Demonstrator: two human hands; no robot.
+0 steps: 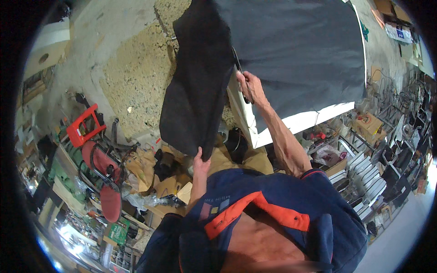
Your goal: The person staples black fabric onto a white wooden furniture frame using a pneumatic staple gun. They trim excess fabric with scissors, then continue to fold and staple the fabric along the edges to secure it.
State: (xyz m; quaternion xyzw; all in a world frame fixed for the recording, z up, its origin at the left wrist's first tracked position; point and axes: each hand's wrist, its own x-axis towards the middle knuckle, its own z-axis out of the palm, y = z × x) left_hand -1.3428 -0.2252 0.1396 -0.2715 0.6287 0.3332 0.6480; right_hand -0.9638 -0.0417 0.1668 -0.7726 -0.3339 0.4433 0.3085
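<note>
Right, I'm watching two hands at work in the middle of the frame, and it looks like a cut through dark cloth. My right grip (252, 88), just right of centre, is curled round the handles of dark scissors (237, 59), blades pointing to the top of the frame; how wide those blades stand, I can't tell from here. My left grip (200, 164), lower down and left of centre, is pinched closed on the bottom corner of the black flap (195, 82), thumb on the near side.

So where's the cloth? The flap hangs down the upper centre, and the grey sheet (300, 50) spreads across the upper right over a white layer (318, 119) that shows along its lower edges.

And progress? I'd call it partway. Below the scissors the flap and sheet stand apart, with a gap between them, so that stretch looks done. Above the blade tips the two lie edge to edge up to the top of the frame, and I judge that run is left to cut. Whether it's joined all the way, I can't say: the frame cuts the cloth off up there.
</note>
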